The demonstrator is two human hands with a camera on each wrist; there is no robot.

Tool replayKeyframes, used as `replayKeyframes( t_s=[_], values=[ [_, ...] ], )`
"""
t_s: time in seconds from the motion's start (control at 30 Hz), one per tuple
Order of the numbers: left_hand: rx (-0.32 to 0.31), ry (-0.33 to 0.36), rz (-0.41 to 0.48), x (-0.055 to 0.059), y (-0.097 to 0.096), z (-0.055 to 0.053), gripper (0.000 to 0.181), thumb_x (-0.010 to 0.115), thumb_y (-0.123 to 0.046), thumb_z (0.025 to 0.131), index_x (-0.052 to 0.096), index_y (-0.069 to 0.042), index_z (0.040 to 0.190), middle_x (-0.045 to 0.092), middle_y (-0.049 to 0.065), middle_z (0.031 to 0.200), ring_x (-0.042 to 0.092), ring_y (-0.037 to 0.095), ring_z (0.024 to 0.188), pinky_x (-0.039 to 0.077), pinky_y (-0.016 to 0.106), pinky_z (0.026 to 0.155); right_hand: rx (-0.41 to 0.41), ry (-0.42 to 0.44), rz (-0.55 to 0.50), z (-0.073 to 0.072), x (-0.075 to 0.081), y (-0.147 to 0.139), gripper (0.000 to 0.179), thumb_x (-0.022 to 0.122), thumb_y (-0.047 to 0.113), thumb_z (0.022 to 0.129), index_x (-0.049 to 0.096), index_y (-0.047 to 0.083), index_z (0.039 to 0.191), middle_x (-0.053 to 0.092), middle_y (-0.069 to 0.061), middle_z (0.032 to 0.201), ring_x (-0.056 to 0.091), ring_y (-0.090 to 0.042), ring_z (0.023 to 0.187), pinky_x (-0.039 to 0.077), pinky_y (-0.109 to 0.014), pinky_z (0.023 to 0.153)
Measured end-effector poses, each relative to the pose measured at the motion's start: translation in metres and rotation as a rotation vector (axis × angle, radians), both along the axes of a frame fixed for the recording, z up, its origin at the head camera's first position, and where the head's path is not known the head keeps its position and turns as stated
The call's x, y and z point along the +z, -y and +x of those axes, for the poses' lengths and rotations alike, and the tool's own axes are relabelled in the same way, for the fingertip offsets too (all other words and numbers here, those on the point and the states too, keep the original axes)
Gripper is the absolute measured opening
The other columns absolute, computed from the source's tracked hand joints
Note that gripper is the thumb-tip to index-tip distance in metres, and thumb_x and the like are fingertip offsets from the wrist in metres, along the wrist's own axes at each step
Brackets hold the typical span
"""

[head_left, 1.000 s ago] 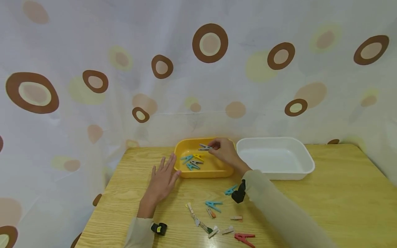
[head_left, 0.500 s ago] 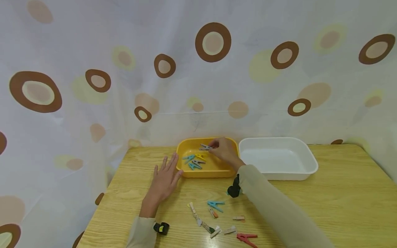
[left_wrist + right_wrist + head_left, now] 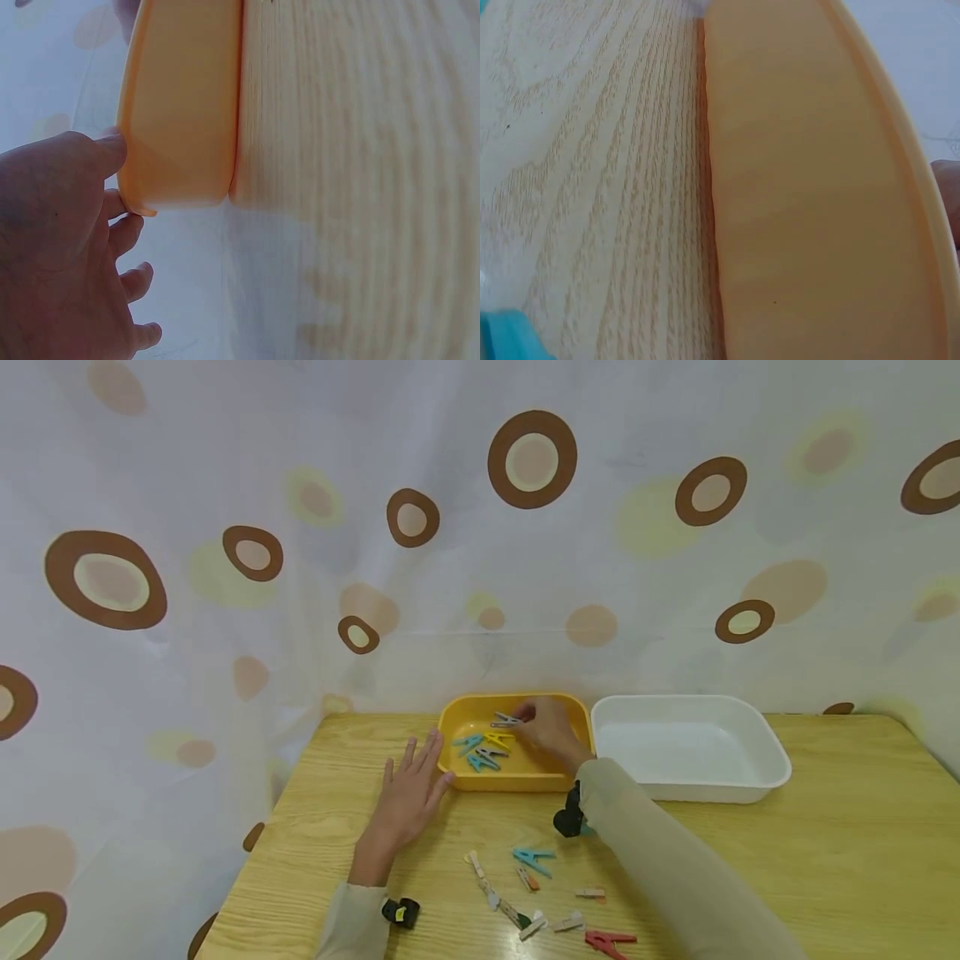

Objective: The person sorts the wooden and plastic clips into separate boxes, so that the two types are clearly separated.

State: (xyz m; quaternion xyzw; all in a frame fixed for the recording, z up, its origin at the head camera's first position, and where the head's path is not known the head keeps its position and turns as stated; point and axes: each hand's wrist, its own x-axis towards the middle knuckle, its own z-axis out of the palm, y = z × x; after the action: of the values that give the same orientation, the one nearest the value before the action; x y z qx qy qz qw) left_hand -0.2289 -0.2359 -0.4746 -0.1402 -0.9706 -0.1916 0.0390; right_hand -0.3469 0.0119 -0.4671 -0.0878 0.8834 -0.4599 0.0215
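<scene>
My right hand [image 3: 551, 727] pinches a grey clothespin [image 3: 506, 721] inside the yellow tray [image 3: 517, 783]. Just below it in the tray lie several clothespins: a yellow clothespin [image 3: 498, 740], a grey clothespin [image 3: 491, 754], and blue ones such as the blue clothespin [image 3: 482, 763]. At the tray's left end, my left hand [image 3: 408, 797] has its fingers extended, touching the rim. The left wrist view shows the thumb and index finger of that left hand [image 3: 67, 232] at the tray corner [image 3: 180, 112]. In the right wrist view, the tray wall [image 3: 810, 187] hides most of the right hand.
A white tray [image 3: 708, 793] stands right beside the yellow one. Nearer on the wooden table [image 3: 825, 860] lie a blue clothespin [image 3: 532, 858], several small wooden clothespins such as this one [image 3: 590, 893], and a red clothespin [image 3: 609, 942]. A patterned curtain [image 3: 450, 610] hangs behind.
The head view has shifted, so everything sits farther right. The right hand and the grey clothespin have come slightly lower in the yellow tray. The left hand stays at its rim.
</scene>
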Motion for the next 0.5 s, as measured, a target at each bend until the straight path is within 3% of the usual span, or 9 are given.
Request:
replayKeyframes(
  t_s=[0.5],
  values=[
    [0.004,-0.011,0.015,-0.0015,-0.0007,0.0005,0.065,0.041,-0.042,0.111,0.020,-0.012,0.165,0.017,0.003,0.170,0.013,0.038,0.156,0.010,0.073,0.116,0.006,-0.025,0.004,0.0003,0.0015,-0.0024,0.021,0.074,0.002,0.090,0.072,-0.007,0.109,0.070,-0.018,0.105,0.064,-0.032,0.097,0.054,-0.044,0.091]
  ],
)
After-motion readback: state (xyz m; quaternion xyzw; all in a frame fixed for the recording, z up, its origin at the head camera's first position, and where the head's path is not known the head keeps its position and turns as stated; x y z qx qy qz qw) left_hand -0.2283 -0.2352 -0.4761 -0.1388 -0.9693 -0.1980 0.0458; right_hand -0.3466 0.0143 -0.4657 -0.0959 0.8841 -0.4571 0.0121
